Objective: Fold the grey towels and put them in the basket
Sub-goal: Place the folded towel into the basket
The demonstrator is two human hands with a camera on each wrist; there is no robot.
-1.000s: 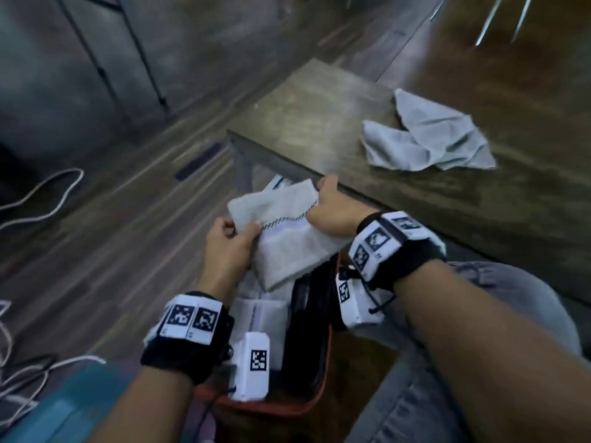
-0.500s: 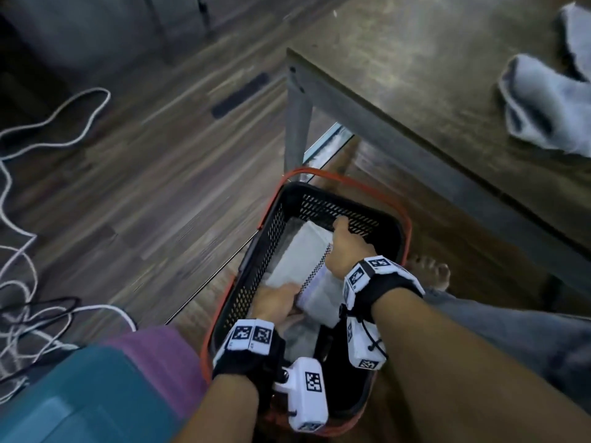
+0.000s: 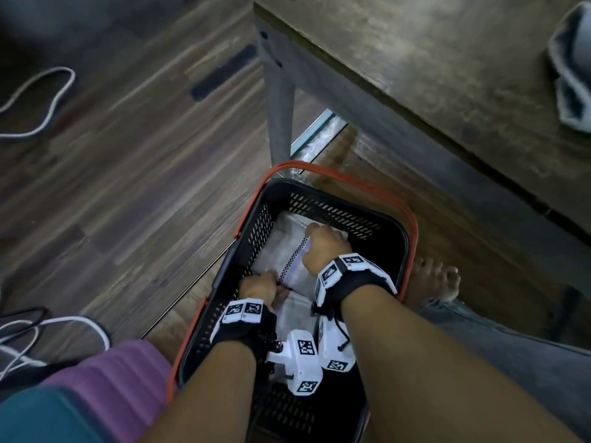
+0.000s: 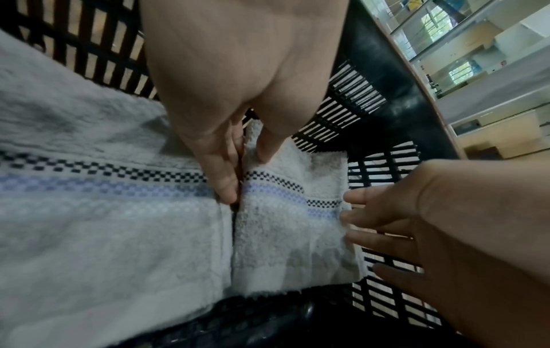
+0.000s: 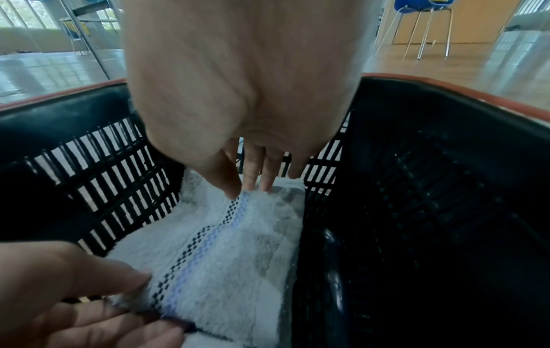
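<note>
A folded grey towel [image 3: 287,247] with a dark checked and blue stripe lies low in the black basket [image 3: 335,209], at its far left end. My left hand [image 3: 260,284] pinches the towel's near edge [image 5: 226,259], thumb on top and fingers underneath. My right hand [image 3: 323,244] is at the far end, its straight fingers [image 4: 357,219] touching the towel's edge [image 4: 291,223]. A second folded towel [image 4: 104,235] with the same stripe lies in the basket nearer me. One unfolded grey towel [image 3: 572,68] sits crumpled on the wooden table [image 3: 415,59], at the right edge of the head view.
The basket, with an orange handle [image 3: 358,180], stands on the wood floor beside the table leg [image 3: 278,100]. My bare foot [image 3: 431,279] is right of it. White and black cables [image 3: 41,330] lie on the floor at left.
Both hands have carried the folded towel from above the basket down inside it, close to its floor. My view has tipped down onto the basket.
</note>
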